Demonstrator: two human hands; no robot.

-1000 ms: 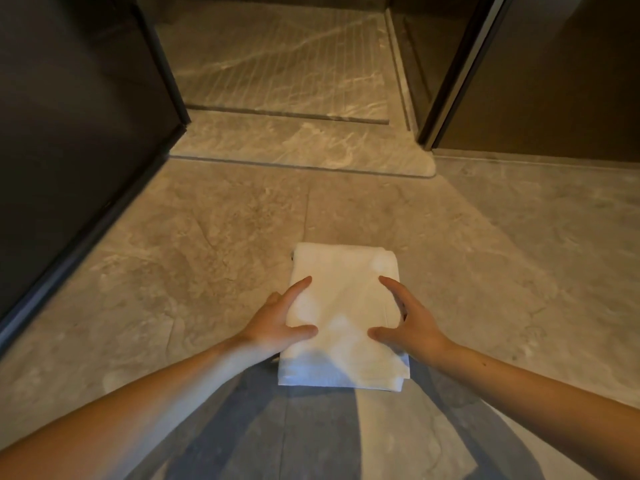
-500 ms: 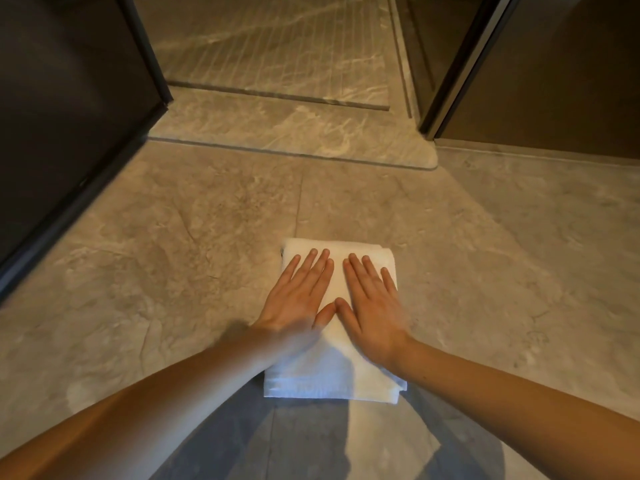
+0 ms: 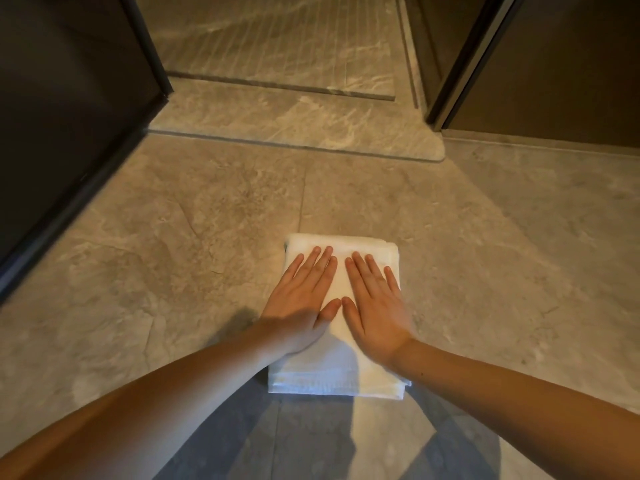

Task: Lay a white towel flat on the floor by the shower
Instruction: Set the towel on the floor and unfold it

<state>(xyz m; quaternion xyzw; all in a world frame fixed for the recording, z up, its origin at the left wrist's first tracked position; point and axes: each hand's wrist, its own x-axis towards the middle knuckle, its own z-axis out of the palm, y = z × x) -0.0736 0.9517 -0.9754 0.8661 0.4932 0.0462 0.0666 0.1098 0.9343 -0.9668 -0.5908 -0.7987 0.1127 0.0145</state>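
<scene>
A white towel [image 3: 337, 370], folded into a thick rectangle, lies on the grey stone floor [image 3: 173, 271] a short way in front of the shower threshold [image 3: 294, 129]. My left hand [image 3: 301, 299] lies flat on the towel's left half, palm down, fingers straight and close together. Beside it my right hand [image 3: 375, 306] presses flat on the right half, the two thumbs nearly touching. Both hands rest on top of the cloth without gripping it. The towel's middle is hidden under my palms.
The shower's ribbed stone floor [image 3: 277, 39] lies beyond the raised threshold. A dark glass panel [image 3: 62, 116] stands along the left, and a dark door frame [image 3: 460, 64] and wall on the right. My shadow falls on the floor near the towel's front edge.
My hands went from gripping the towel's sides with spread thumbs to lying flat side by side on top. Over the last half second they stayed flat there. The view shifted slightly.
</scene>
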